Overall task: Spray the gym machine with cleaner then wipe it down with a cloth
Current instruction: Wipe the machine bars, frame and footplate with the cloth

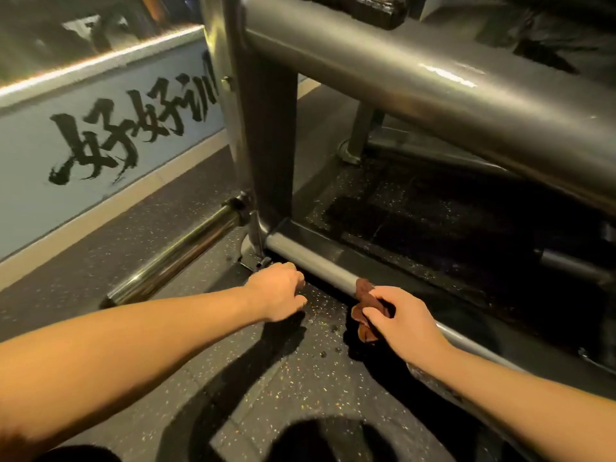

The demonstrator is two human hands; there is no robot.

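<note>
Two hands are being held low, at floor level, beside the gym machine. A brown cloth is being gripped by the right hand, fingers and thumb curled round it, and is being pressed against the near side of the base tube.

The tube's long axis is running from the upright post at upper left down to lower right, passing under the right hand. Bare tube is lying up and left of the cloth, toward the post, so a stroke along that axis is judged to be called for next.

The left hand is being held just beside the tube, nearer the post, fingers curled under; whether anything is held cannot be told. No spray bottle is being seen. A few dark spots, possibly drops, are being noted on the speckled floor.
</note>
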